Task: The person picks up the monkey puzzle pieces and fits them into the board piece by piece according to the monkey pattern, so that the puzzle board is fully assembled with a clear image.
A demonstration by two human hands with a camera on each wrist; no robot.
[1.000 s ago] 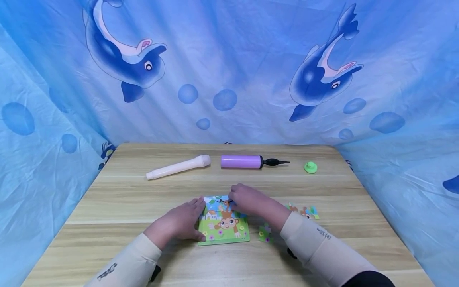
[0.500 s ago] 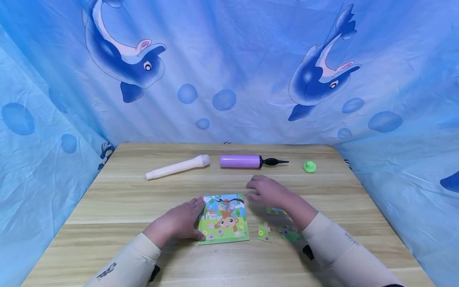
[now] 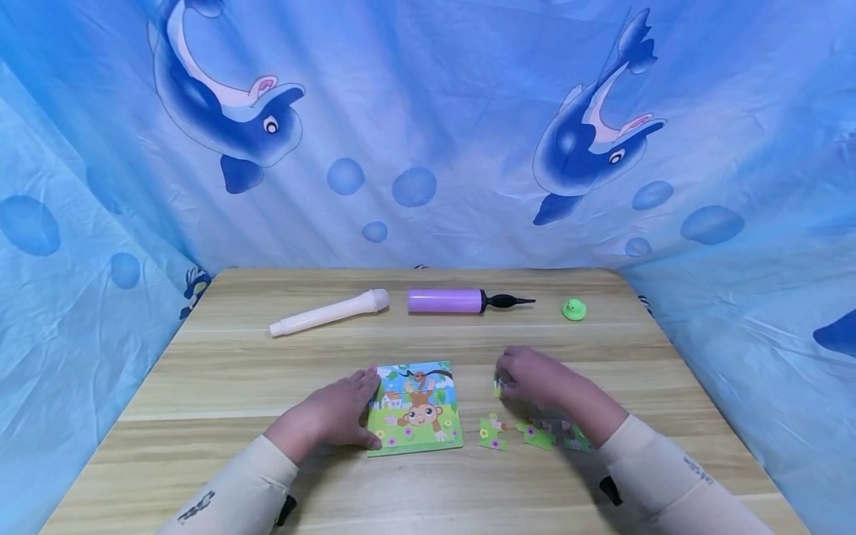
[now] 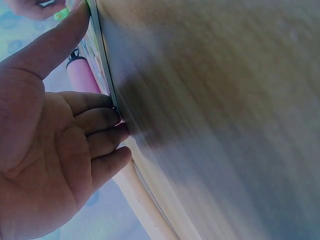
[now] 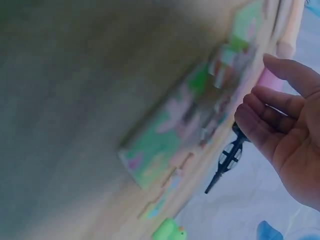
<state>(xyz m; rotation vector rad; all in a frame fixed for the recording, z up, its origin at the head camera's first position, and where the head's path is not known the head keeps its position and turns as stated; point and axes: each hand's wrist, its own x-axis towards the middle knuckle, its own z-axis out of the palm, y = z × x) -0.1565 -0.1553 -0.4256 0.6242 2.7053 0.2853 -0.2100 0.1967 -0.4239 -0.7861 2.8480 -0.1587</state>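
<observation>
A square jigsaw puzzle (image 3: 416, 409) with a monkey picture lies flat on the table. My left hand (image 3: 337, 410) rests against its left side, thumb near the front corner and fingers near the back corner; the left wrist view shows the fingertips (image 4: 120, 131) touching the board's edge. My right hand (image 3: 543, 380) is over the loose puzzle pieces (image 3: 493, 434) to the right, covering some of them. Its fingers are loosely bent with nothing visible between them in the right wrist view, where blurred pieces (image 5: 165, 130) lie beside the fingertips.
Along the back of the wooden table (image 3: 234, 386) lie a white stick (image 3: 328, 313) with a rounded head, a purple balloon pump (image 3: 444, 301) with a black nozzle, and a small green duck (image 3: 574, 309). A blue dolphin-print curtain (image 3: 428, 134) hangs behind and on both sides.
My right hand has left the top right of the puzzle and moved rightward, then down over the loose pieces. The left hand has stayed at the puzzle's left edge.
</observation>
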